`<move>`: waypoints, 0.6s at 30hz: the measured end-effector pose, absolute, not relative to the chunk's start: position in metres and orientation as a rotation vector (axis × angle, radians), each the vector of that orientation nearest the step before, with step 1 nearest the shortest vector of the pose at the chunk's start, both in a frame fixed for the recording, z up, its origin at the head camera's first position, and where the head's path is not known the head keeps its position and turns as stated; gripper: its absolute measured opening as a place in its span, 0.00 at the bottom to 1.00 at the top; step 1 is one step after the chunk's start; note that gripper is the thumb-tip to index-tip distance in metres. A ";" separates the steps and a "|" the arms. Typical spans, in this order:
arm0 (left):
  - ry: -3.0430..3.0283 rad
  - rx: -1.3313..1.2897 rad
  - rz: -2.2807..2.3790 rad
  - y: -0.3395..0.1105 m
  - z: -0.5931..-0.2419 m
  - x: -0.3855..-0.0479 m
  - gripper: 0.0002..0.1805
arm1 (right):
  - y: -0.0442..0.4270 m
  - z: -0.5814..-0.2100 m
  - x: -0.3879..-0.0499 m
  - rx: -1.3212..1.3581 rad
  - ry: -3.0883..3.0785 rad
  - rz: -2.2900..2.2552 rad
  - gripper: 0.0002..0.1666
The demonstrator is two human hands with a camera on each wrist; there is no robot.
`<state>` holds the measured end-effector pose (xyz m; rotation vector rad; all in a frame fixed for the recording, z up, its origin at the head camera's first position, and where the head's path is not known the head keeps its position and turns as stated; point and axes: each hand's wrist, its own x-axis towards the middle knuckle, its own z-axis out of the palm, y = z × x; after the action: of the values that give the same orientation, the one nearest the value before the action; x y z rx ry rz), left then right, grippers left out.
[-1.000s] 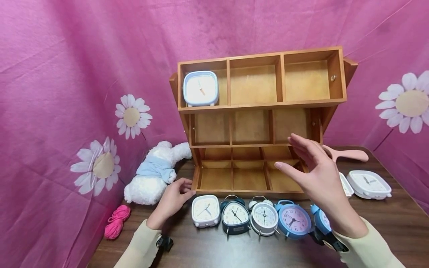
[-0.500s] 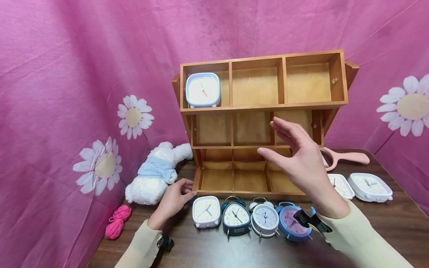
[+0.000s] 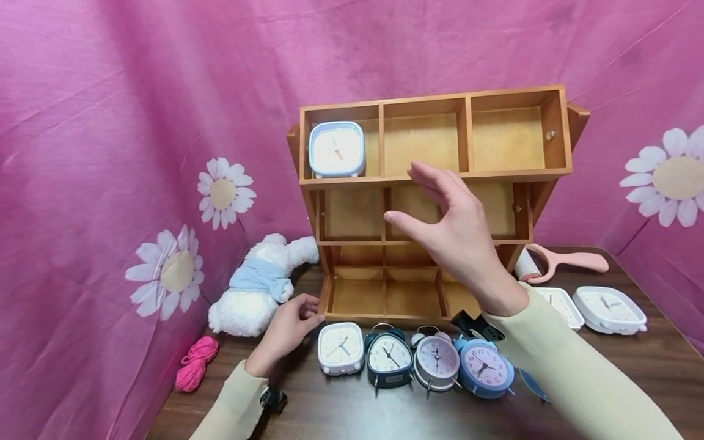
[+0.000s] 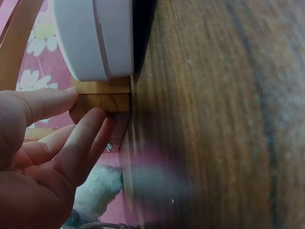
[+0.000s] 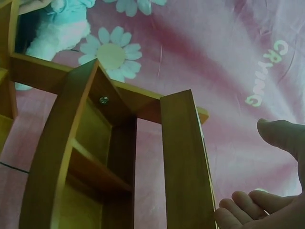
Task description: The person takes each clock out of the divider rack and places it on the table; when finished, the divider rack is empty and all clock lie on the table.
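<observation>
My left hand (image 3: 287, 328) holds the lower left corner of a three-tier wooden shelf (image 3: 434, 181); in the left wrist view, thumb and fingertips meet the wood (image 4: 102, 102). My right hand (image 3: 448, 220) is raised in front of the middle tier, holding nothing, thumb and fingers spread apart. The top left compartment holds a pale blue square clock (image 3: 337, 149). Along the shelf's front stand a white square clock (image 3: 341, 349), a dark teal triangular alarm clock (image 3: 389, 359), a white twin-bell alarm clock (image 3: 437, 363) and a blue alarm clock (image 3: 486, 369). My right sleeve partly hides another blue item (image 3: 532, 385).
Left of the shelf lie a white plush toy (image 3: 258, 284) in a blue top and pink yarn (image 3: 196, 363). At the right are two white clocks (image 3: 609, 308) and a pink-handled roller (image 3: 572, 261). A pink flowered curtain (image 3: 440, 49) hangs behind.
My right hand has moved left and upward, from the shelf's lower right to in front of its middle. The left hand stays at the corner.
</observation>
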<state>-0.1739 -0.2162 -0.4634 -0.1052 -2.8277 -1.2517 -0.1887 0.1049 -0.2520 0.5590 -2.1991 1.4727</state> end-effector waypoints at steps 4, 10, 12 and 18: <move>-2.834 -0.112 -1.228 -0.216 -0.464 -0.174 0.14 | 0.095 -0.244 -0.194 0.569 -2.205 1.455 0.48; -2.846 -0.098 -1.237 -0.217 -0.465 -0.174 0.14 | 0.076 -0.233 -0.209 0.615 -2.177 1.416 0.50; -2.846 -0.098 -1.242 -0.217 -0.465 -0.175 0.14 | 0.069 -0.229 -0.214 0.633 -2.171 1.396 0.51; -2.832 -0.123 -1.249 -0.217 -0.465 -0.175 0.14 | 0.047 -0.220 -0.230 0.655 -2.144 1.342 0.55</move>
<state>-0.1748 -0.2170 -0.4653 -0.1233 -2.8320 -1.2495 -0.2304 0.0474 -0.2201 0.6548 -2.1437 1.3416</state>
